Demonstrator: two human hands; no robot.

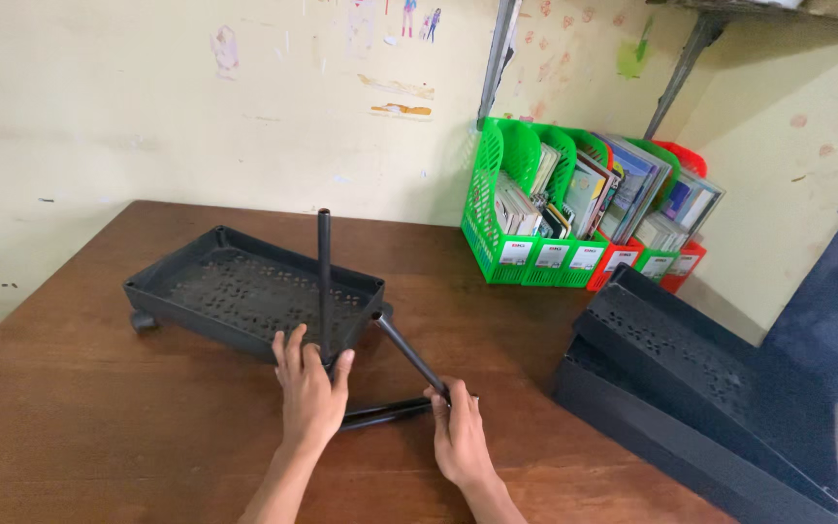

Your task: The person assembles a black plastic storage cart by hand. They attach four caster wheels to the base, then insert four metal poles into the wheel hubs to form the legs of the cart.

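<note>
The brown wooden desk (99,427) carries everything. Stacked black perforated plastic trays (710,388) lie at its right edge, well apart from the hands. Green and red plastic magazine files (497,209), full of books, stand against the wall behind. A shallow black perforated tray on castors (244,291) sits mid-desk, steadied by an upright black metal tube (324,272) at its near corner. The left hand (310,393) wraps that tube's base; the right hand (458,437) pinches a slanted black tube (409,354) into the neighbouring corner. Spare tubes (385,412) lie between them.
</note>
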